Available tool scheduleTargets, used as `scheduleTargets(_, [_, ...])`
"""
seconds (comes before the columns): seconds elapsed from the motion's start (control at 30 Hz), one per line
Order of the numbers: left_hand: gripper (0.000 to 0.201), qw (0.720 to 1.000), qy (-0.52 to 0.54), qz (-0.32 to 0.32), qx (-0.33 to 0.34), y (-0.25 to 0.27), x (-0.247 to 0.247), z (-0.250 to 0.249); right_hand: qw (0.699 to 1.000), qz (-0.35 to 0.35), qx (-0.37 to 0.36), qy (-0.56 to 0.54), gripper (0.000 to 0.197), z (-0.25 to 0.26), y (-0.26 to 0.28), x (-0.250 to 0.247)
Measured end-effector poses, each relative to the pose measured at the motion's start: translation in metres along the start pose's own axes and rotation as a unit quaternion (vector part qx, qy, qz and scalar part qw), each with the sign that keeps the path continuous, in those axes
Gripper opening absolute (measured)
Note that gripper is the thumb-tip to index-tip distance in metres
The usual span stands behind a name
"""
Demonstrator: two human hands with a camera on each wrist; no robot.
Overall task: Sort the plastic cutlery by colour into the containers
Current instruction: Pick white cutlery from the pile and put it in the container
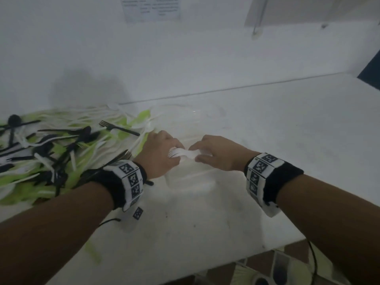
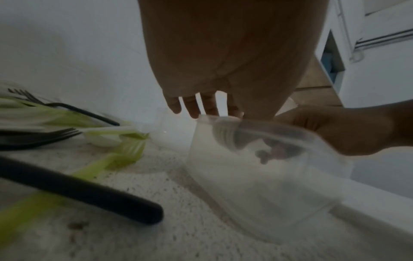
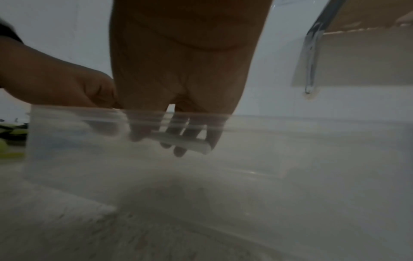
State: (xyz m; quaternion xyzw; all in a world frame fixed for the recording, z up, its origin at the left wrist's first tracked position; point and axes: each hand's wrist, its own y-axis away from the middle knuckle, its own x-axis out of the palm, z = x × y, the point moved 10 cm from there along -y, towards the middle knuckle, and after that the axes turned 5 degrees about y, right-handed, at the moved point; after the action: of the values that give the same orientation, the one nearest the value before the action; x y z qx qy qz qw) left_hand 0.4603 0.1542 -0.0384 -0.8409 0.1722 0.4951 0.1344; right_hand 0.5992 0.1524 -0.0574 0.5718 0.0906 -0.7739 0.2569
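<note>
White plastic forks, bundled together, sit at the centre of the head view, held between both hands directly above a clear plastic container. Left hand: fingers curled round the tine end of the bundle. Right hand: fingers and thumb pinch the handle end. In the right wrist view the right hand's fingertips reach down inside the container wall, closed round a pale handle; the left hand appears at the left of that frame, touching the container rim. In the left wrist view the left hand's fingers hang just above the rim of the container, and the right hand shows at the right of the frame; the fork bundle is blurred there.

Container position: centre of the head view, standing on a white speckled countertop, just right of the unsorted pile.

Unsorted pile: mixed black, white and light green cutlery, filling the left of the head view. In the left wrist view a black fork and a green fork lie at the left of the frame, with a black handle in the lower left.

A second clear container stands behind the hands, near the wall; its contents cannot be determined
</note>
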Motion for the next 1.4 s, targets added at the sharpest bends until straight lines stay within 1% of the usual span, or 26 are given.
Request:
scheduleTargets(0.03, [0.06,1.0,-0.009,0.005,-0.02,-0.001,0.005,0.004,1.0,0.007,0.001,-0.005,0.036,-0.005,-0.003,0.003])
scheduleTargets(0.07, [0.056,0.999,-0.014,0.014,-0.041,-0.002,0.008,0.006,1.0,0.013,0.003,-0.011,0.033,-0.008,-0.005,0.004])
scheduleTargets(0.13, [0.036,0.997,-0.025,0.039,-0.069,-0.004,0.015,0.008,1.0,0.03,0.007,-0.003,0.028,-0.011,-0.011,0.007])
scheduleTargets(0.17, [0.03,0.995,-0.034,0.052,-0.074,-0.006,0.018,0.009,0.999,0.037,0.008,0.011,0.028,-0.011,-0.014,0.008])
scheduleTargets(0.2, [0.031,0.994,-0.047,0.065,-0.075,-0.009,0.021,0.009,0.999,0.037,0.012,0.029,0.028,-0.011,-0.016,0.008])
scheduleTargets(0.27, [0.038,0.992,-0.067,0.076,-0.069,-0.012,0.024,0.01,0.997,0.028,0.016,0.065,0.028,-0.011,-0.023,0.008])
scheduleTargets(0.33, [0.046,0.994,-0.069,0.064,-0.062,-0.014,0.021,0.011,0.994,0.029,0.011,0.108,0.026,-0.008,-0.028,0.011])
scheduleTargets(0.37, [0.047,0.995,-0.065,0.053,-0.057,-0.014,0.02,0.012,0.992,0.029,0.003,0.126,0.025,-0.006,-0.03,0.013])
scheduleTargets(0.4, [0.043,0.996,-0.059,0.039,-0.052,-0.014,0.017,0.013,0.99,0.024,-0.009,0.137,0.025,-0.005,-0.031,0.013])
scheduleTargets(0.5, [0.026,0.998,-0.027,-0.001,-0.048,-0.016,0.011,0.015,0.989,-0.007,-0.028,0.142,0.025,-0.004,-0.03,0.01])
scheduleTargets(0.63, [0.018,0.998,-0.006,-0.03,-0.059,-0.024,0.009,0.019,0.984,-0.047,-0.033,0.17,0.023,-0.001,-0.03,0.006])
scheduleTargets(0.77, [0.016,0.997,-0.006,-0.041,-0.067,-0.027,0.012,0.023,0.984,-0.06,-0.028,0.168,0.022,0.0,-0.032,0.002])
scheduleTargets(0.9, [0.017,0.996,-0.013,-0.036,-0.077,-0.027,0.012,0.024,0.987,-0.069,-0.019,0.147,0.019,-0.003,-0.03,-0.001])
scheduleTargets(1.03, [0.022,0.996,0.023,-0.027,-0.084,-0.025,0.01,0.026,0.991,-0.064,-0.004,0.118,0.019,-0.006,-0.029,-0.002])
scheduleTargets(1.2, [0.018,0.992,0.067,0.001,-0.106,-0.024,0.002,0.034,0.991,-0.064,0.017,0.119,0.021,-0.008,-0.03,-0.002])
scheduleTargets(1.27, [0.017,0.99,0.082,-0.005,-0.112,-0.023,0.002,0.035,0.99,-0.067,0.028,0.123,0.02,-0.008,-0.031,-0.002])
scheduleTargets(1.33, [0.017,0.991,0.083,-0.025,-0.105,-0.022,0.001,0.032,0.989,-0.071,0.034,0.126,0.021,-0.009,-0.031,-0.002])
scheduleTargets(1.4, [0.017,0.989,0.098,-0.029,-0.105,-0.018,0.0,0.031,0.99,-0.061,0.037,0.119,0.026,-0.011,-0.03,-0.002])
